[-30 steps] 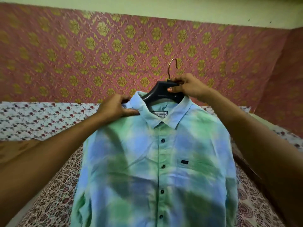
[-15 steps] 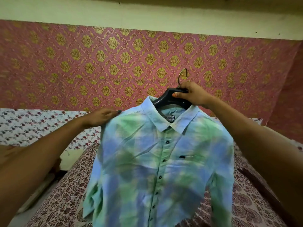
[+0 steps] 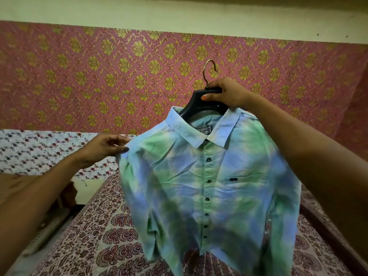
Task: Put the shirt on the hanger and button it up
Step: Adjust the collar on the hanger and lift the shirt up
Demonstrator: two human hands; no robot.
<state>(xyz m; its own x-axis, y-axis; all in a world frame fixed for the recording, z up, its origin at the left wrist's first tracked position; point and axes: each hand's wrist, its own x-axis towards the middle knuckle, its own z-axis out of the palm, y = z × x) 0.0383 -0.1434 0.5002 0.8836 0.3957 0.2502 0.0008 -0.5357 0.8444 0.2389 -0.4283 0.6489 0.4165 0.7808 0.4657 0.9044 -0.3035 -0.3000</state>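
The shirt [image 3: 209,186], tie-dyed in green, blue and pale patches, hangs in the air in front of the person, above the bed, its front facing the camera. It sits on a dark hanger [image 3: 199,105] whose broad neck shows inside the open collar [image 3: 201,136], with a brass-coloured hook [image 3: 209,69] rising above. A row of dark buttons [image 3: 208,160] runs down the middle and the front looks closed below the collar, though the lowest part is blurred. A small dark tab marks the chest pocket [image 3: 234,179], and a white label [image 3: 205,130] shows inside the neck. The right hand [image 3: 227,92] grips the top of the hanger just under the hook, its fingers [image 3: 216,83] curled over the bar and the thumb, its nail painted orange, pressed on the front face. The left hand [image 3: 103,148] reaches to the shoulder of the shirt on the camera's left, where its loosely curled fingers [image 3: 121,149] and thumb pinch the edge of the cloth. Below lies the bed [image 3: 95,236], covered in a cream sheet printed with dark red motifs. Behind it a paler floral cloth [image 3: 29,150] stretches along the left, and the wall [image 3: 99,72] carries a pink covering with gold medallions under a plain cream band.
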